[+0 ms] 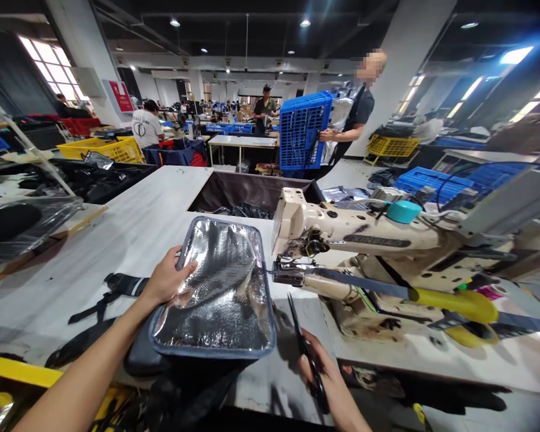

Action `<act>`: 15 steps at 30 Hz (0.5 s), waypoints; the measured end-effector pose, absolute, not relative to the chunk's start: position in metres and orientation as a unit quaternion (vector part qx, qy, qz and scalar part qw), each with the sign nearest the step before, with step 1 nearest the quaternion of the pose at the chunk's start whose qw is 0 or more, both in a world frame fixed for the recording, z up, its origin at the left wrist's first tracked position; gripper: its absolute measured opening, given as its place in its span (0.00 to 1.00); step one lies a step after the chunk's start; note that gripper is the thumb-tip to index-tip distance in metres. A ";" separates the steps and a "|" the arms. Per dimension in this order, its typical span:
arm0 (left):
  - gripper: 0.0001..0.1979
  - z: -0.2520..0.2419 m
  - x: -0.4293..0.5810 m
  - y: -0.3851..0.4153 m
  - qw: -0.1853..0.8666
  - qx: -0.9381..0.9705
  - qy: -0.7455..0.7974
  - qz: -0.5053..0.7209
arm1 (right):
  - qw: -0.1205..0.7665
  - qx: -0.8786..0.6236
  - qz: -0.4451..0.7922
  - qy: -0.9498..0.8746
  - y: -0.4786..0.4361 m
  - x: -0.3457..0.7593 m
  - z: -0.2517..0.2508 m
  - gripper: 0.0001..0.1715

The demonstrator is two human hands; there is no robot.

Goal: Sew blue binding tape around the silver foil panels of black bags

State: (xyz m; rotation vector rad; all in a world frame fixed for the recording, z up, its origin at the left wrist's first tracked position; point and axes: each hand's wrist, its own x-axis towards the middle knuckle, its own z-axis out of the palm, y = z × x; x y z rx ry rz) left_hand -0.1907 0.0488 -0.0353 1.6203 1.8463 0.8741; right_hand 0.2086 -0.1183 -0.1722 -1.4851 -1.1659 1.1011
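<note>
My left hand (166,279) lies on the left side of a silver foil-lined bag panel (220,288) with a dark blue rim, fingers pressed against the foil and thumb at its edge. My right hand (326,375) is closed round the handles of black scissors (303,348), whose blades point up toward the panel's right edge. The panel rests over dark fabric at the front of the white table (130,234). Just right of it stands a worn cream sewing machine (364,240) with a yellow-tipped arm.
Black straps (112,294) lie left of the panel. A dark bin (252,195) of fabric sits sunk in the table behind. A person carries a blue crate (303,129) beyond; others work at far tables. Yellow and blue crates stand around.
</note>
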 end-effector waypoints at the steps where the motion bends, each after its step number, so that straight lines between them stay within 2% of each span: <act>1: 0.41 -0.034 -0.190 0.048 0.266 0.599 0.682 0.325 | 0.451 -0.581 0.482 -0.476 -0.114 0.199 -0.166 0.40; 5: 0.41 -0.029 -0.186 0.044 0.268 0.597 0.684 0.322 | 0.431 -0.529 0.542 -0.491 -0.086 0.177 -0.143 0.42; 11: 0.40 -0.029 -0.185 0.043 0.263 0.600 0.682 0.326 | 0.457 -0.540 0.467 -0.530 -0.072 0.173 -0.143 0.39; 15: 0.42 -0.031 -0.186 0.044 0.271 0.603 0.671 0.336 | 0.415 -0.571 0.441 -0.554 -0.087 0.187 -0.163 0.39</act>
